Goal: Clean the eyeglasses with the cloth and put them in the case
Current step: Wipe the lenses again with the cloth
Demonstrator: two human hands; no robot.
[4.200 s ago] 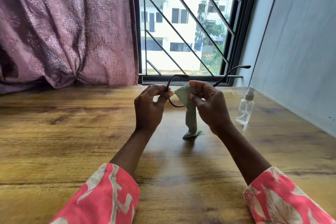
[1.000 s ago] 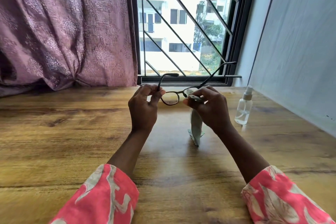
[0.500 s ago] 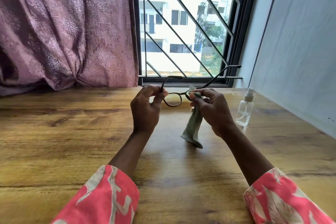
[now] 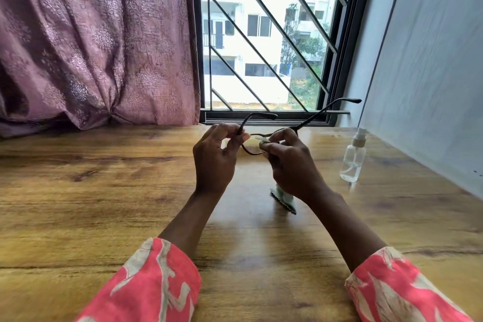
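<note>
Dark thin-rimmed eyeglasses (image 4: 252, 150) are pinched by left hand (image 4: 214, 162); pale green cloth (image 4: 283, 200) is clenched in right hand (image 4: 292, 165); clear unlabelled spray bottle (image 4: 353, 158) stands nearby.

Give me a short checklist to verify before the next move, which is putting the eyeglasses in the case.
1. Eyeglasses firmly held: ok, left hand pinches the frame.
2. Cloth on the lens: ok, right hand presses it there.
3. Lenses clean: cannot tell.
4. Temples folded: not ok, both stick out open.
5. Case within reach: not ok, no case visible.
6. Spray bottle out of the way: ok, upright on the wooden table beside the right hand.
</note>
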